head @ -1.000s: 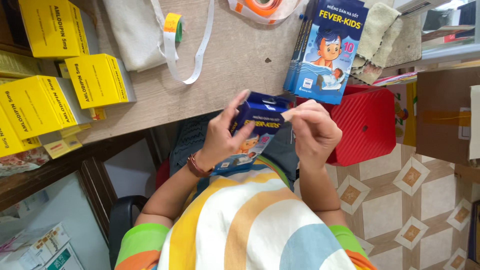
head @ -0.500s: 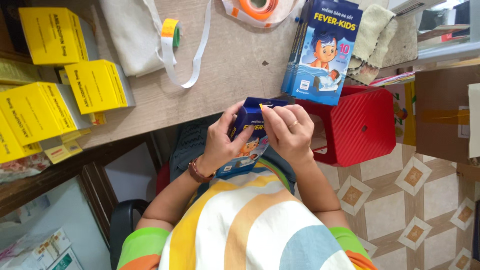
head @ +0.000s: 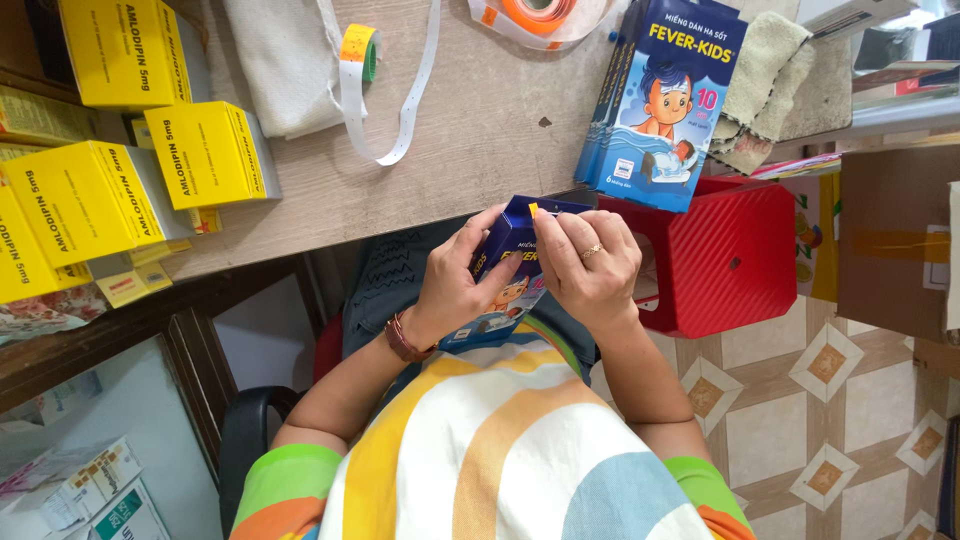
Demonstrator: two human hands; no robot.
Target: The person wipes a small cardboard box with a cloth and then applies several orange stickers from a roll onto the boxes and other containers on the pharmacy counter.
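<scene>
Both my hands hold a small dark blue box (head: 512, 262) with a cartoon child printed on it, just in front of the wooden table's edge (head: 330, 225). My left hand (head: 455, 285) wraps the box's left side from below; a brown bracelet sits on that wrist. My right hand (head: 590, 265), wearing a ring, covers the box's right side, and its fingertips press a small yellow sticker (head: 534, 210) onto the box's top edge.
A stack of matching blue boxes (head: 665, 100) lies on the table ahead. Yellow medicine boxes (head: 150, 150) crowd the left side. A strip of label tape (head: 385, 90), a cloth bag (head: 285, 60) and an orange tape roll (head: 535, 12) lie farther back. A red plastic stool (head: 730, 255) stands at right.
The box has turned in my hands, and my right hand has moved from its right end onto the top edge, fingertips now pressing the yellow sticker there.
</scene>
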